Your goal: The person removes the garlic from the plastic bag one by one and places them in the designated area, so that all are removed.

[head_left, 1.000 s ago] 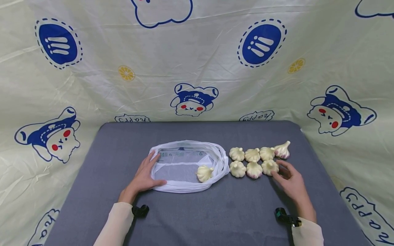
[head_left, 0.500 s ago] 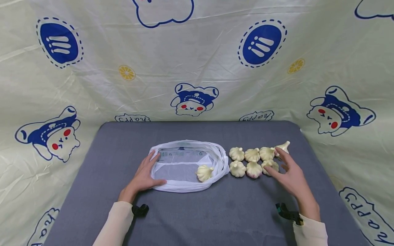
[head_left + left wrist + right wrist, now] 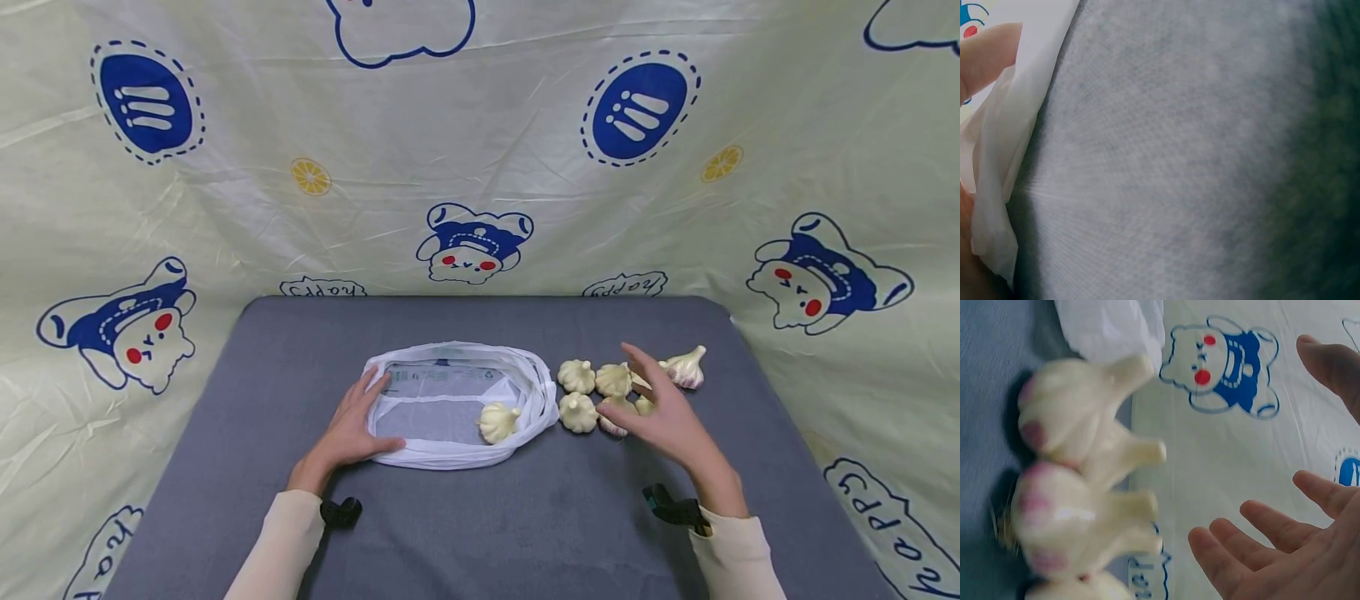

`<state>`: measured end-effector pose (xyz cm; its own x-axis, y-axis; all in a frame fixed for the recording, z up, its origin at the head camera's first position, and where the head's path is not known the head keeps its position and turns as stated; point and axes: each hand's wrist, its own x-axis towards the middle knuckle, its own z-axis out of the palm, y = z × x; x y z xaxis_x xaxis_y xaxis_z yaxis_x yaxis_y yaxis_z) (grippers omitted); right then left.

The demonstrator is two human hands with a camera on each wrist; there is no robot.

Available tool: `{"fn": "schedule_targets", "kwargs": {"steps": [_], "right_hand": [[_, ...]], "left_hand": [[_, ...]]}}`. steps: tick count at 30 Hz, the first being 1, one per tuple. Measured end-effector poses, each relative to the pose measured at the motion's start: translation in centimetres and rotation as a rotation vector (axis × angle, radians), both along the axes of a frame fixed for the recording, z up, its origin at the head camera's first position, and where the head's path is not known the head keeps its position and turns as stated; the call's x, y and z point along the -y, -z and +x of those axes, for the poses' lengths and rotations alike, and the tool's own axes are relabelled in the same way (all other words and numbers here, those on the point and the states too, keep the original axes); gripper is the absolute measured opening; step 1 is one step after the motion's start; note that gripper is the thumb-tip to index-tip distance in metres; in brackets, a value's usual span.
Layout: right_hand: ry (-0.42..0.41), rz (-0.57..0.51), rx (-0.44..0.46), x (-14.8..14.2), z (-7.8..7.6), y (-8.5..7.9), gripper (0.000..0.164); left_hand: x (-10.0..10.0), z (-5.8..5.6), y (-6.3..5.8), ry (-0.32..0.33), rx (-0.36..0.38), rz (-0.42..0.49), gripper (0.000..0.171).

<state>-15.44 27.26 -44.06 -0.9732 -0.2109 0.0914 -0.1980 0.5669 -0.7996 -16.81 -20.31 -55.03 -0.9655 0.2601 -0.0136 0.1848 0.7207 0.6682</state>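
A white plastic bag (image 3: 461, 456) lies with its mouth spread wide on the table, one garlic bulb (image 3: 497, 423) inside at the right. My left hand (image 3: 345, 429) rests on the bag's left rim, thumb and fingers spread apart. To the right of the bag, several garlic bulbs (image 3: 577, 377) sit in two rows. Over the front row hovers my right hand (image 3: 671, 423), thumb and fingers apart and nothing held; it partly hides bulbs beneath it. In the right wrist view, spread fingers (image 3: 1210, 553) stand apart from the blurred garlic bulbs (image 3: 1054, 512).
A grey cloth covers the table (image 3: 510, 533). Behind it hangs a pale printed curtain (image 3: 480, 150) that also runs down both sides. A garlic bulb with a long stem (image 3: 686, 367) lies at the far right of the back row.
My right hand has let go of the rightmost front garlic bulb, lifted, and moved left over the row. The left hand and the bag have stayed in place.
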Motion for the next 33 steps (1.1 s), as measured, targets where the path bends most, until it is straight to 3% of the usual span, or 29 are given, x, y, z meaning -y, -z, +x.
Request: {"fn": "schedule_targets", "kwargs": {"steps": [17,33], "right_hand": [[-0.263,-0.099,0.088,7.3,-1.4,2.1,0.089],[-0.306,-0.081,0.106,9.7,-1.3,2.0,0.083]], "left_hand": [[0.0,0.0,0.1,-0.002,-0.016,0.020,0.111],[0.2,0.0,0.2,0.001,-0.031,0.026,0.110]]}}
